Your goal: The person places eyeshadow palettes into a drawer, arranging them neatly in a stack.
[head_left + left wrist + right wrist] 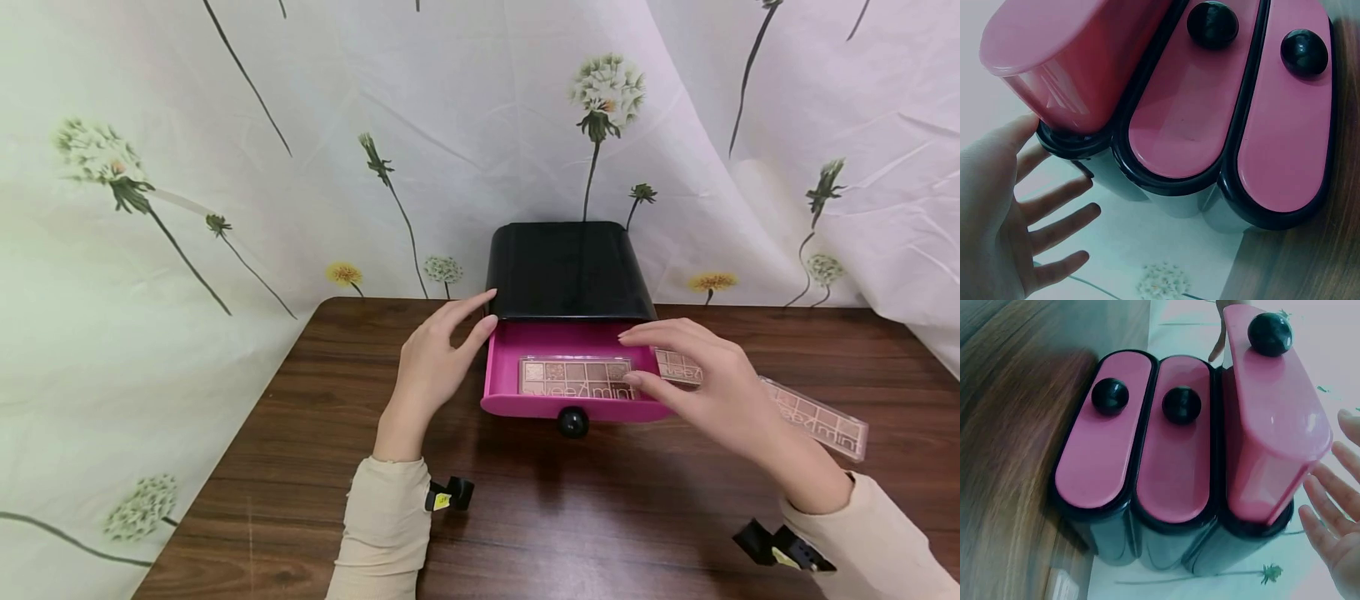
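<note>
A black chest of drawers [570, 267] stands by the backdrop, its pink top drawer [555, 337] pulled out by a round black knob side. Inside that drawer lies an eyeshadow palette [573, 379] with a clear lid. My left hand [435, 354] is at the chest's left edge, thumb by the drawer's side and the other fingers spread in the left wrist view. Over the drawer's right side hovers my right hand [712, 387], fingers parted, thumb tip overlapping the palette's right end. Nothing is held in either hand.
Two lower drawers [1172, 469] are closed. To the right of the chest, one palette [678, 365] lies partly behind my right hand, and another palette [821, 417] lies farther right on the brown wooden table [315, 467]. A dandelion-print cloth [480, 100] hangs behind.
</note>
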`<state>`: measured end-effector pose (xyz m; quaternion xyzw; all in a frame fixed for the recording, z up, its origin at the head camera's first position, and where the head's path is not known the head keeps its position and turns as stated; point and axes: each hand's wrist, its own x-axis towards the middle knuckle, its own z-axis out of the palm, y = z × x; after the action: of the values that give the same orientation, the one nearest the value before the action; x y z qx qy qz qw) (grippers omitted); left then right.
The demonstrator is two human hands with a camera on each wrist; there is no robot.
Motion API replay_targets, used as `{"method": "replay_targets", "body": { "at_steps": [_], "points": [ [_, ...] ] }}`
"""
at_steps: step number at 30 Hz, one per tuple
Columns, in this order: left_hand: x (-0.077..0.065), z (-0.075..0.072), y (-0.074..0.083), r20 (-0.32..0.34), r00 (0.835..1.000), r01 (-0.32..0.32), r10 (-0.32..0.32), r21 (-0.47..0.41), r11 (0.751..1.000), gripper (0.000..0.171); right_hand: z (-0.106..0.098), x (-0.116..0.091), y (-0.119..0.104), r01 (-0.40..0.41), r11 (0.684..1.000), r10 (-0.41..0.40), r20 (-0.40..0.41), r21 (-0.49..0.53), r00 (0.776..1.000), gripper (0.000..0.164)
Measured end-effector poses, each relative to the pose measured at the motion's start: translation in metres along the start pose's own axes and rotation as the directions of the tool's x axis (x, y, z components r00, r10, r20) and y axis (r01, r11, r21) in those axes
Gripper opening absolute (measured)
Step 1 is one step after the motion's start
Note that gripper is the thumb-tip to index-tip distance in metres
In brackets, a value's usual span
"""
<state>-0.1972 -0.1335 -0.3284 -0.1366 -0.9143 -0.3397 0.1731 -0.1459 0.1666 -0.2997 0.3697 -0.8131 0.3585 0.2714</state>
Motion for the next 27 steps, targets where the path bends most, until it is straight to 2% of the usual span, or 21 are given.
{"method": "replay_targets", "body": {
  "at_steps": [4,9,13,19,27],
  "points": [
    [0.0,0.0,0.0,0.005,1.0,-0.001,0.001,0.0,1.0,0.043,-0.008,-0.006,-0.004,0.015,0.999,-0.014,-0.05,0.029,0.999,0.045],
    [0.0,0.0,0.0,0.008,1.0,0.003,-0.003,-0.001,1.0,0.043,-0.02,-0.01,-0.016,-0.014,0.999,0.016,-0.078,0.031,0.997,0.039],
    [0.0,0.0,0.0,0.009,1.0,0.006,-0.006,0.001,1.0,0.044,-0.027,-0.023,-0.004,-0.058,0.998,0.058,-0.099,0.007,0.993,0.047],
    [0.001,-0.001,0.0,0.008,1.0,0.005,-0.005,0.003,1.0,0.044,-0.037,-0.044,0.02,-0.096,0.995,0.092,-0.105,-0.035,0.99,0.047],
    [0.0,-0.001,0.001,0.012,1.0,0.007,-0.006,-0.006,1.0,0.044,-0.052,-0.067,0.034,-0.188,0.976,0.176,-0.105,-0.112,0.979,0.053]
  ]
}}
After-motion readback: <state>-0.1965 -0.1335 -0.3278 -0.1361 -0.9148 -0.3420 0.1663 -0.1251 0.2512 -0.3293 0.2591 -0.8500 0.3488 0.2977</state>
